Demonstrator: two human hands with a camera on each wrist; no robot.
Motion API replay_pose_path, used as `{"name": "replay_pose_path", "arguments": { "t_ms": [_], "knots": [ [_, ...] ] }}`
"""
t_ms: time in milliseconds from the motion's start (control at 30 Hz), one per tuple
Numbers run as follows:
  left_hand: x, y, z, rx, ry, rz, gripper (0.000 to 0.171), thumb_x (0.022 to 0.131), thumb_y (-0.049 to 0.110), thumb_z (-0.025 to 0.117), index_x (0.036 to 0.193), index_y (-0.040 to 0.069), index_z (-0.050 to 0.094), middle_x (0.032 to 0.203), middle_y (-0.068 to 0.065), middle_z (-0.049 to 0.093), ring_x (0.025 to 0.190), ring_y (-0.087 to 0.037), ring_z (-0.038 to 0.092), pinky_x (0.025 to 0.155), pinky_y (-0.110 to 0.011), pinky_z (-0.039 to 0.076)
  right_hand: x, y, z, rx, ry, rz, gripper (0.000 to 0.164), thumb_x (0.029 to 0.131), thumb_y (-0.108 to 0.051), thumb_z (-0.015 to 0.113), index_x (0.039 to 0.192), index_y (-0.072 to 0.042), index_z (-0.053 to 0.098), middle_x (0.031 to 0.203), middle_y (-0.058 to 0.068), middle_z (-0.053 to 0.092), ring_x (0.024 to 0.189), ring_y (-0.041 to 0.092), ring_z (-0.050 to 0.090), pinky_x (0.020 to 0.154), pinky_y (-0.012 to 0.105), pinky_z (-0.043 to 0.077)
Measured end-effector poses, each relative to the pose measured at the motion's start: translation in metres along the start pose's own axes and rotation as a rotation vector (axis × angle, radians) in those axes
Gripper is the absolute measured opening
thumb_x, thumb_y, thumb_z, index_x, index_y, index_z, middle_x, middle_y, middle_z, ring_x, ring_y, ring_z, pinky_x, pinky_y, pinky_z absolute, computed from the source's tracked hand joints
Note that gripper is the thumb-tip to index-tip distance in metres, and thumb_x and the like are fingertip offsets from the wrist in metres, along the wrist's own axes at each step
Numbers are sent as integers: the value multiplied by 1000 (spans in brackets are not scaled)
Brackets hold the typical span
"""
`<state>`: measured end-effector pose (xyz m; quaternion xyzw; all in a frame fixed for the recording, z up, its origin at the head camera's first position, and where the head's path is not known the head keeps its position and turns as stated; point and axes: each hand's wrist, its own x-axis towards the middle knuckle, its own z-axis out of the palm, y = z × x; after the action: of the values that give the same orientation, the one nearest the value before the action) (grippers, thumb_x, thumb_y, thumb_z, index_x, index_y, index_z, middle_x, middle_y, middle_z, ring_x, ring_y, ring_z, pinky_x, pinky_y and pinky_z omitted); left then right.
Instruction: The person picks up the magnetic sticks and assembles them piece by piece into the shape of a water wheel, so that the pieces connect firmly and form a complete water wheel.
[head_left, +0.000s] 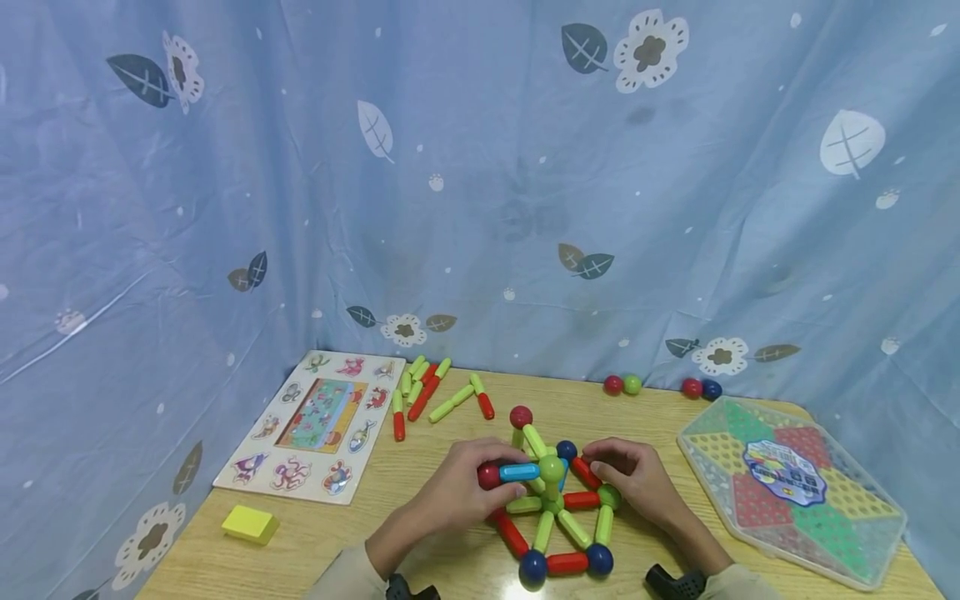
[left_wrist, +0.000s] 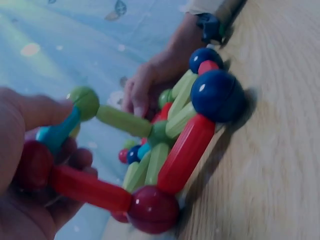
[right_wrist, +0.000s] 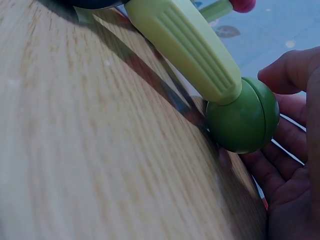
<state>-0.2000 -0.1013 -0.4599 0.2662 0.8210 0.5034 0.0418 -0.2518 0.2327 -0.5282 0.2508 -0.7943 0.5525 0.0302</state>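
Observation:
A ball-and-rod construction stands on the table, with a green ball (head_left: 552, 468) at its raised top. My left hand (head_left: 468, 483) grips the blue rod (head_left: 519, 472) joined to that ball, thumb and finger on either side. A red ball (left_wrist: 35, 165) at the rod's other end lies against the palm in the left wrist view. My right hand (head_left: 633, 475) pinches a red rod (head_left: 585, 473) at the base's far right side. Beside its fingers sits a lower green ball (right_wrist: 243, 116). Dark blue balls (head_left: 533, 567) mark the front of the base.
Loose green and red rods (head_left: 427, 390) lie at the back left, beside a sea-animal puzzle board (head_left: 247, 477). A yellow block (head_left: 251, 524) is at the front left. Spare balls (head_left: 613, 385) line the back edge. To the right lies a Chinese checkers box (head_left: 787, 500).

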Motion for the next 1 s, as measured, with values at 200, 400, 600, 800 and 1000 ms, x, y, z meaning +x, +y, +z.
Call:
{"name": "replay_pose_path", "arguments": {
  "t_ms": [200,400,600,800,1000],
  "knots": [
    [-1,-16,-18,-178,-114,29,42,100,26,82,141,17,74,136,0,76,118,-11,71,98,-26,60,0,-1,0,3,-5,-2,19,103,0,71,120,1,77,114,19,80,100,5,75,87,22,62],
    [-7,-42,-52,-345,-180,113,49,105,20,75,148,0,65,144,-20,71,128,-18,72,112,-34,57,-1,-2,0,7,-8,-20,19,103,0,70,121,1,77,114,20,80,101,6,75,87,21,61],
    [-7,-77,-89,-476,-138,147,43,105,-1,66,146,-13,59,142,-31,68,130,-42,70,110,-49,57,1,-5,2,21,0,-35,19,103,2,70,120,3,77,113,20,80,101,6,76,87,21,61],
    [-1,-101,-109,-351,22,65,37,104,3,71,140,-4,69,140,-28,71,132,-50,67,105,-34,61,1,-3,3,10,3,-13,18,102,1,71,119,3,77,113,18,81,99,6,75,86,22,62],
    [8,-102,-103,-49,125,-73,43,104,15,76,144,2,70,145,-22,70,133,-43,68,112,-47,57,0,-1,2,-5,3,16,18,102,-1,72,120,0,78,113,17,81,100,5,75,87,22,61]
  ]
}}
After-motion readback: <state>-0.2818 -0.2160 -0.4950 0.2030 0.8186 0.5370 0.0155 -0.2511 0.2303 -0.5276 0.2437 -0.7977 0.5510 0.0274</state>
